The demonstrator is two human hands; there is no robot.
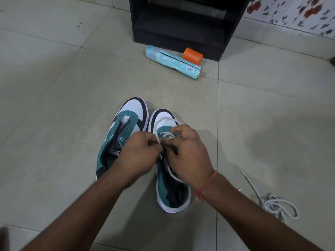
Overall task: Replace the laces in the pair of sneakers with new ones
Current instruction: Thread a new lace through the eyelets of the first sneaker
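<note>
Two teal, white and black sneakers stand side by side on the tiled floor, toes pointing away from me. The left sneaker point(125, 127) has bare eyelets and no lace. A white lace point(167, 124) loops over the toe of the right sneaker point(172, 192) and runs through its front eyelets. My left hand point(140, 154) pinches the lace beside the tongue. My right hand point(188, 153) pinches another part of the lace over the eyelets, fingers curled. Both hands hide the middle of that shoe.
A loose white lace point(277, 205) lies coiled on the floor at the right. A pale blue spray can point(172, 62) and an orange cap point(192, 56) lie ahead beside a black cabinet point(181, 24). A floral-patterned wall point(299, 11) is at the back right.
</note>
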